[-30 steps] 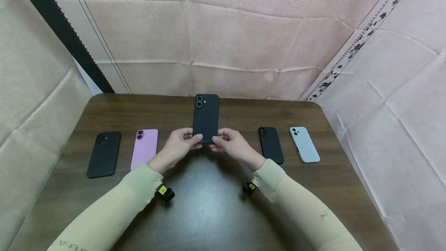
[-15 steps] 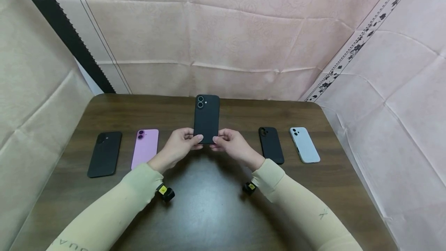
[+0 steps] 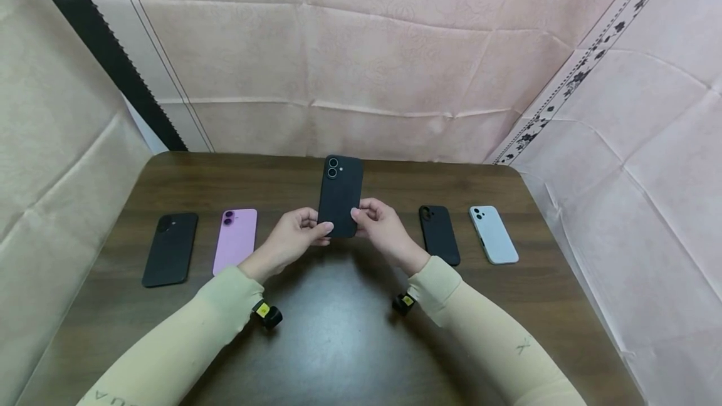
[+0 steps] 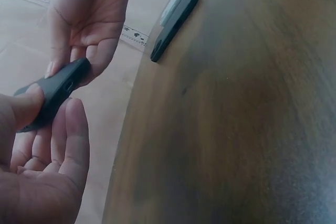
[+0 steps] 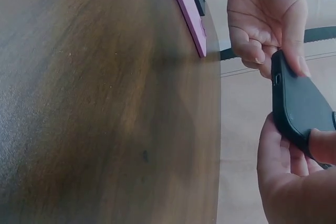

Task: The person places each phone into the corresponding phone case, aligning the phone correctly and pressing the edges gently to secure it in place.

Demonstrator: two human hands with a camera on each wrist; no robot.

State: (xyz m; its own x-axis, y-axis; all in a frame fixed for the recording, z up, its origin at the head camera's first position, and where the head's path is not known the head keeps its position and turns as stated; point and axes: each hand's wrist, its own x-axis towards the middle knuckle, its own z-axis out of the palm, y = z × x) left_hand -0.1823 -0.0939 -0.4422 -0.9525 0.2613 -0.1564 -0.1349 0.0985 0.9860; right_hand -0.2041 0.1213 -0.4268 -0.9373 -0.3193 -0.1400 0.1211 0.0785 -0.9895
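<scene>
A smartphone in a black case (image 3: 341, 196) is held up above the table, its back with two ringed lenses facing me and its top leaning slightly right. My left hand (image 3: 291, 235) pinches the lower left corner, thumb on the back. On the right edge, a little higher, my right hand (image 3: 385, 230) pinches it the same way. The left wrist view shows the phone's bottom end (image 4: 67, 85) with its port opening. In the right wrist view the case (image 5: 304, 103) sits between both hands' thumbs and curled fingers. The phone's front is hidden in the head view.
On the wooden table (image 3: 333, 343) at left lie a black phone (image 3: 170, 250) and a lilac phone (image 3: 235, 240). A black phone or case (image 3: 439, 234) and a light blue one (image 3: 493, 234) lie at right. Cloth (image 3: 366, 67) hangs behind the table.
The held phone has shifted slightly right and tilted clockwise. My right hand has moved up its edge, while the left stays at the lower corner. The phones on the table have not moved.
</scene>
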